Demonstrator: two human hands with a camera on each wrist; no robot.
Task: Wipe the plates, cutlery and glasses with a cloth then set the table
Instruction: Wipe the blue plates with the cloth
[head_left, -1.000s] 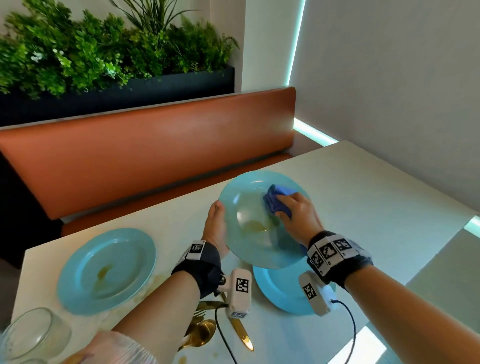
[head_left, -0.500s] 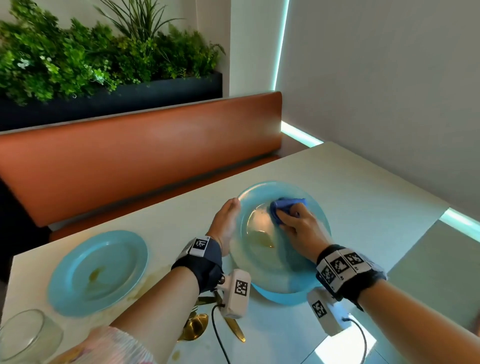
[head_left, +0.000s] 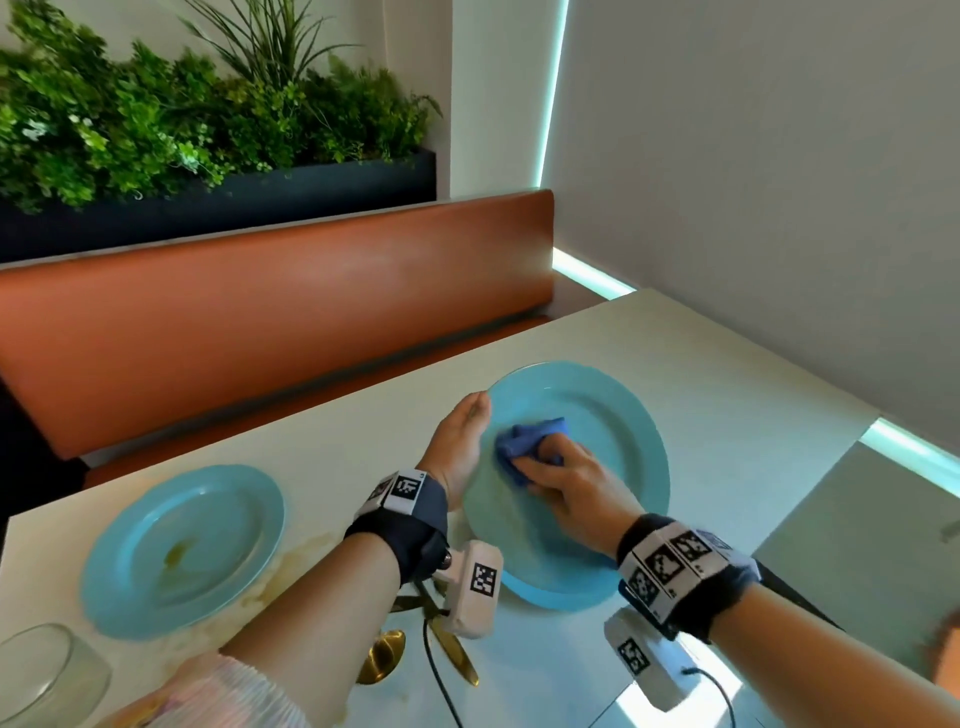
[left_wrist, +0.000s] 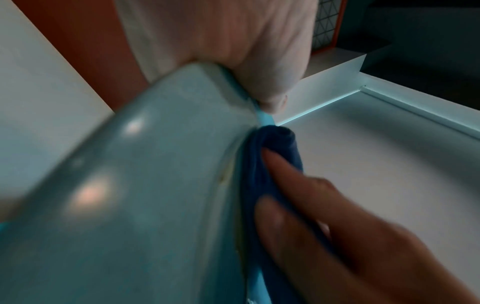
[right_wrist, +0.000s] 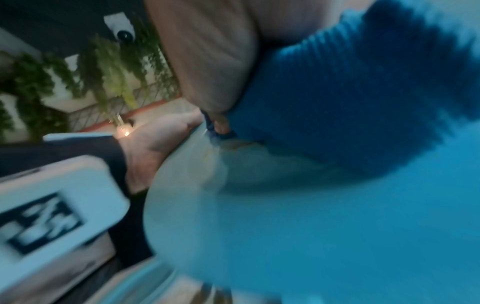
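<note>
A light blue plate (head_left: 597, 415) is held tilted above the table, my left hand (head_left: 462, 447) gripping its left rim, thumb over the edge in the left wrist view. My right hand (head_left: 566, 483) clutches a bunched blue cloth (head_left: 530, 441) and presses it on the plate's face near the left rim. The left wrist view shows the plate's underside (left_wrist: 130, 185) and the cloth (left_wrist: 275, 160). Blurred in the right wrist view, the cloth (right_wrist: 350, 102) lies on the plate (right_wrist: 285, 226) beside a yellowish smear. A second blue plate (head_left: 550, 592) lies under the held one.
A third blue plate (head_left: 182, 545) with a yellow-brown stain lies at the left, with a spill on the table (head_left: 727, 415) beside it. A glass (head_left: 47, 670) lies at the bottom left. Gold cutlery (head_left: 447, 649) sits under my left wrist. An orange bench (head_left: 260, 322) runs behind.
The held plate has come down closer to the plate beneath it. The cloth has slid from the plate's upper middle toward its left rim.
</note>
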